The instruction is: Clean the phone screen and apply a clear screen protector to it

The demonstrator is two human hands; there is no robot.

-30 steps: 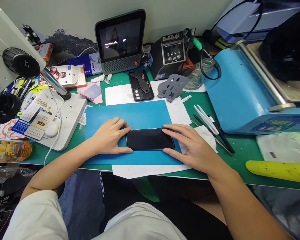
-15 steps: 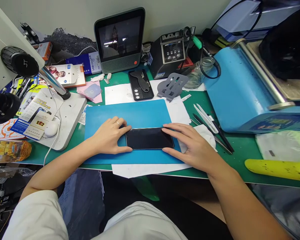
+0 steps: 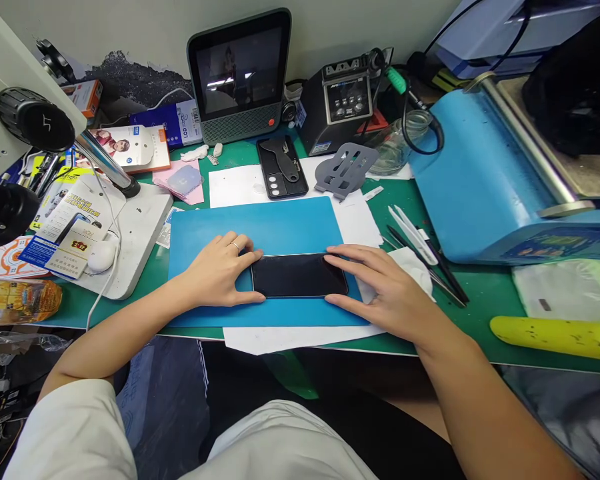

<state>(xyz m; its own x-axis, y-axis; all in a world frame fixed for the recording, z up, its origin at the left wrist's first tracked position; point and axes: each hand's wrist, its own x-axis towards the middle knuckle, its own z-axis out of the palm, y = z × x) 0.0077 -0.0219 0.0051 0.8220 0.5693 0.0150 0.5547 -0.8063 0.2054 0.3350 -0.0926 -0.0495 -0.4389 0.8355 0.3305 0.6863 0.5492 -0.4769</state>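
On the blue mat (image 3: 280, 223), 2 flat, open hands, left hand (image 3: 220, 270) and right hand (image 3: 387, 293), press the dark phone (image 3: 299, 275) ends; glass jar (image 3: 397, 143) contents unclear.

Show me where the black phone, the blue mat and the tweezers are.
black phone (image 3: 299, 275), head view, middle of its dark screen.
blue mat (image 3: 280, 227), head view, bare part behind the phone.
tweezers (image 3: 410, 230), head view, middle of the white pair.
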